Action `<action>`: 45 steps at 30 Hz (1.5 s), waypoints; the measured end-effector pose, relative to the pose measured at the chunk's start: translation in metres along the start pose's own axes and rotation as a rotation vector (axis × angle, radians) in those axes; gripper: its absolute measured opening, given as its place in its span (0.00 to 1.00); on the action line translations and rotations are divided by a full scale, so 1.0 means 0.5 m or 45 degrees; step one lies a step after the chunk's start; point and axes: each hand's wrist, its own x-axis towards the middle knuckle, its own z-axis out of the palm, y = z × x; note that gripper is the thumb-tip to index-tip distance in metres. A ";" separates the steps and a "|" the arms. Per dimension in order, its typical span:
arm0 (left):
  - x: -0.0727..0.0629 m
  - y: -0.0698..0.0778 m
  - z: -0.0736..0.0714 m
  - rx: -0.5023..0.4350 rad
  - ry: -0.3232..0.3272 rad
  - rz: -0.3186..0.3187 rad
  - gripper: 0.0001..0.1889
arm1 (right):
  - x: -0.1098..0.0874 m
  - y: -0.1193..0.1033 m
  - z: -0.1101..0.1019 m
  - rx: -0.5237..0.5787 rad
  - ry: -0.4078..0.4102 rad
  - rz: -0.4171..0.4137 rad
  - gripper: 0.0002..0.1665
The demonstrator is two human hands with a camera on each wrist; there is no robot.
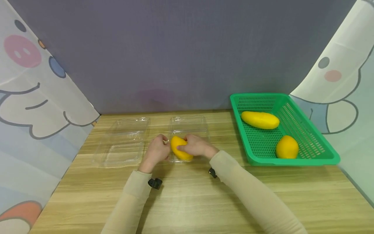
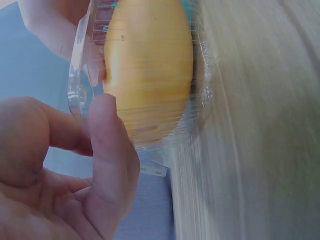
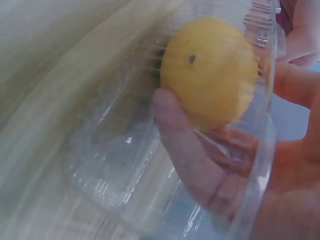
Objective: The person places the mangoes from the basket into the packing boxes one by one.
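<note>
My right hand (image 1: 195, 145) holds a yellow mango (image 1: 180, 149) down inside a clear plastic clamshell box (image 1: 189, 125). In the right wrist view, the thumb (image 3: 182, 142) lies along the near side of the mango (image 3: 210, 72), seen through the box wall. At the box's left side, my left hand (image 1: 159, 149) pinches the rim; the left wrist view has its thumb (image 2: 112, 155) against the outer wall. Behind that wall the mango (image 2: 150, 70) lies lengthwise. The open lid stands toward the back of the table.
Another open clear clamshell box (image 1: 124, 152) sits to the left on the wooden table (image 1: 187, 201). To the right, a green basket (image 1: 248, 151) holds a long yellow fruit (image 1: 260, 120) and a rounder orange-yellow fruit (image 1: 287, 147). A grey partition (image 1: 187, 58) rises behind the table.
</note>
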 end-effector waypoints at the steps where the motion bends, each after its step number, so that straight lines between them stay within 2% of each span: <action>1: 0.001 0.000 0.000 -0.008 -0.001 -0.001 0.20 | 0.000 0.001 0.000 0.003 0.003 -0.003 0.34; 8: 0.004 0.000 -0.003 -0.019 0.017 0.005 0.19 | -0.019 0.002 -0.014 -0.022 -0.003 -0.046 0.34; 15: 0.006 0.004 -0.008 -0.005 0.014 0.013 0.20 | -0.054 -0.019 -0.051 -0.140 -0.035 -0.085 0.36; 23: 0.007 -0.004 -0.007 -0.021 0.013 0.028 0.21 | -0.090 -0.028 -0.090 -0.245 -0.053 -0.107 0.36; 30: 0.003 -0.005 -0.003 0.006 0.020 0.041 0.21 | -0.112 -0.013 -0.120 -0.277 -0.050 -0.107 0.39; 41: -0.001 -0.001 -0.006 0.051 0.016 0.029 0.22 | -0.147 0.008 -0.177 -0.487 -0.012 -0.062 0.38; 45: 0.001 -0.003 -0.007 0.046 0.003 0.021 0.22 | -0.162 0.022 -0.194 -0.521 0.012 -0.057 0.39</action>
